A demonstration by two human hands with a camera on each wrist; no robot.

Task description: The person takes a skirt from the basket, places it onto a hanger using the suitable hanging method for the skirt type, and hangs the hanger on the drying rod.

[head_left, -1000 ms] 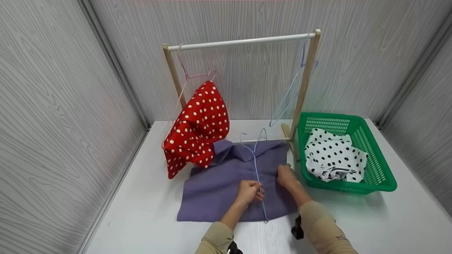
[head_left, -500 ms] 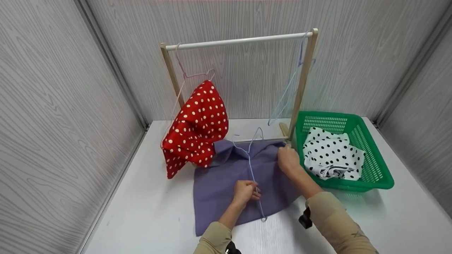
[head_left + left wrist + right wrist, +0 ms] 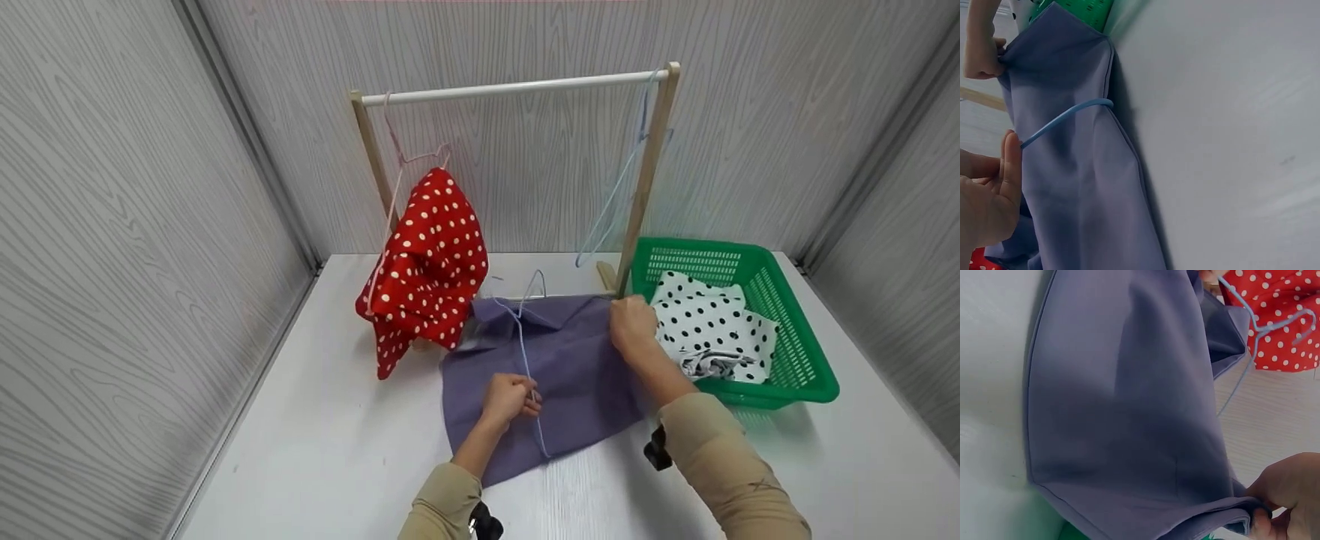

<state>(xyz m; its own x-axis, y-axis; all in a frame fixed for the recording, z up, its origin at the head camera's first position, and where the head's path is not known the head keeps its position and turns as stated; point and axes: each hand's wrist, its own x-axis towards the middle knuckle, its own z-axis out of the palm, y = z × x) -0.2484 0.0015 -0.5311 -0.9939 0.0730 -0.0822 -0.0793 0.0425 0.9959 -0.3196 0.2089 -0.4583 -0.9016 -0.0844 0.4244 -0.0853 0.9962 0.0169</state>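
My left hand (image 3: 508,397) grips the bar of a light blue clothes hanger (image 3: 523,349), its hook end towards the rack. The hanger lies through a purple cloth (image 3: 577,382); in the left wrist view its blue end (image 3: 1067,115) wraps over the cloth's near edge. At the cloth's far right corner, my right hand (image 3: 634,322) pinches the fabric beside the basket. Seen from the right wrist, the right thumb and fingers (image 3: 1264,526) hold a folded, bunched edge. The purple cloth is partly lifted, with a flap folded near the hook.
A wooden rack with a white rail (image 3: 510,88) stands behind. On its left hangs a red cloth with white dots (image 3: 431,262) on a pink hanger (image 3: 394,142); on its right hangs another blue hanger (image 3: 611,195). A green basket (image 3: 806,352) holds a white cloth with black dots (image 3: 705,322).
The right hand has moved away from me and to the right, pulling the purple cloth along. The cloth's left edge has swung rightward. The left hand and hanger have shifted slightly left.
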